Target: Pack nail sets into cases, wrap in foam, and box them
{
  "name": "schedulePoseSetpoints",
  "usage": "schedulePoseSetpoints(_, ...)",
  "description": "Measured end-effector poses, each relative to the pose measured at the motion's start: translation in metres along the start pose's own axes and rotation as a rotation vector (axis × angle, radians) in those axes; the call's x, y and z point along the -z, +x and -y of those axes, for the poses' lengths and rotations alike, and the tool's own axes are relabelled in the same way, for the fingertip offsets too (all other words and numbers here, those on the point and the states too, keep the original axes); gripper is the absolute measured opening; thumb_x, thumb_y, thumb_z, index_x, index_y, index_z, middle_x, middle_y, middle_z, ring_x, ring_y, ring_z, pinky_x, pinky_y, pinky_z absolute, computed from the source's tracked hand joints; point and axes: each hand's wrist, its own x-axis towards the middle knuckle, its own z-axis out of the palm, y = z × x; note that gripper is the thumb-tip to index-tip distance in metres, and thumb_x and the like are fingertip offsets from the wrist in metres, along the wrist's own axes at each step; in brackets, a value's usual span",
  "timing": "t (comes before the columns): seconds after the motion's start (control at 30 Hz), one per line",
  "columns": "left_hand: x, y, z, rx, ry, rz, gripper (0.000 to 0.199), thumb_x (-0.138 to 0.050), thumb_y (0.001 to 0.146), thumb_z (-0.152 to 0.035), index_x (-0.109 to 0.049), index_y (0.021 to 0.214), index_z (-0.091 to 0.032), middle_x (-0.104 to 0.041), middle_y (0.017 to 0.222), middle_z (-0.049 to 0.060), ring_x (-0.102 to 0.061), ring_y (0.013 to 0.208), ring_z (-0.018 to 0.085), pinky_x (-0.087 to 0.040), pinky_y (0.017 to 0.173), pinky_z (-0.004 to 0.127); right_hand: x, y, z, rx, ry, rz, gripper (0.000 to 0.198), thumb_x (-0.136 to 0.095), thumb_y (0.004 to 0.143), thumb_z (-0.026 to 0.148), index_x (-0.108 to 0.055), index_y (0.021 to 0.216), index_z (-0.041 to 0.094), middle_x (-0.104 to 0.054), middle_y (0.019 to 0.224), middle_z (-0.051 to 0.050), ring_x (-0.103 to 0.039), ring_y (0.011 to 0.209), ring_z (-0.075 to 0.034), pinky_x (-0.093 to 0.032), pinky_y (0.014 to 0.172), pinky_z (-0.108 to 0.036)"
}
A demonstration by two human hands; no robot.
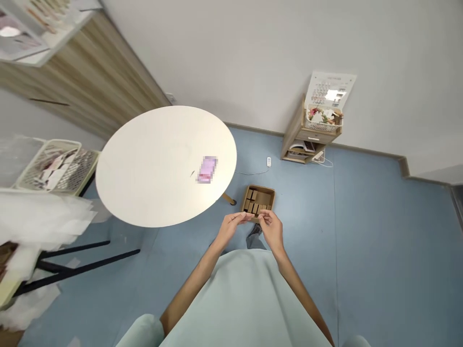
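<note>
My left hand and my right hand are held in front of my body, their fingertips turned towards each other with a small gap between. Both hands look pinched, thumb against fingers; anything in them is too small to make out. Below them, on the floor, stands a shallow brown box. Inside it lie several small brown cartons, partly covered from view by my fingers.
A white oval table to the left bears a pixelated pink-purple rectangle. A small wooden cabinet holds a basket by the wall. A white power strip lies on the blue floor. White sheets and a cream basket are far left.
</note>
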Motion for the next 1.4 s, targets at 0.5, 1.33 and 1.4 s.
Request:
schedulePoseSetpoints(0.5,0.215,-0.201,0.025,-0.262,-0.151,-0.330,0.039,-0.065,0.095,-0.052,-0.087,0.097,-0.021,-0.084,0.110,0.010,-0.076,0.118,0.034,-0.057,0.110,0.048,-0.199,-0.166,0.037,0.182,-0.026,0.265,0.029,-0.073,0.090,0.042,-0.075,0.111,0.022,-0.074,0.097,-0.007,-0.074,0.096,-0.023,-0.065,0.096,-0.040)
schedulePoseSetpoints(1.33,0.542,-0.270,-0.006,-0.304,-0.213,-0.919,0.042,-0.063,0.097,-0.053,-0.085,0.113,-0.021,-0.079,0.129,0.011,-0.076,0.118,0.032,-0.059,0.105,0.047,-0.568,-0.142,0.125,0.290,-0.022,0.726,0.019,-0.066,0.093,0.037,-0.077,0.104,0.026,-0.074,0.108,-0.008,-0.074,0.104,-0.024,-0.063,0.103,-0.045)
schedulePoseSetpoints(1.4,0.573,-0.261,-0.015,-0.289,-0.199,-0.933,0.042,-0.063,0.097,-0.053,-0.085,0.112,-0.020,-0.079,0.129,0.011,-0.076,0.118,0.032,-0.059,0.104,0.047,-0.597,-0.132,0.137,0.297,-0.009,0.748,0.018,-0.065,0.094,0.036,-0.077,0.105,0.027,-0.073,0.109,-0.008,-0.074,0.105,-0.024,-0.063,0.104,-0.045)
